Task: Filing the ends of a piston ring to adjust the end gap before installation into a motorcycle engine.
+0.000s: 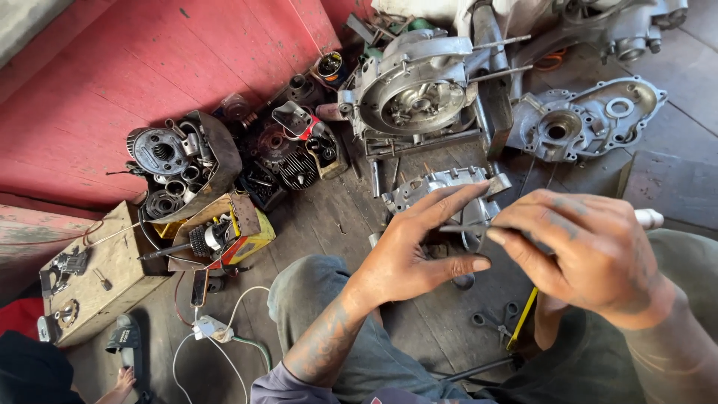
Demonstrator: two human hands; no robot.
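right hand (591,254) pinches a thin metal rod (467,228), white handle end (649,218) poking out behind | left hand (419,251) open, fingertips steadying the rod above a small grey casing (441,187) on the floor | best kept level, light pressure | yellow box (243,239) left, label unreadable

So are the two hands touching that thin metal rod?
Touching. The head view shows the left hand's fingertips on one end of the thin rod, while the right hand pinches its other end between thumb and fingers.
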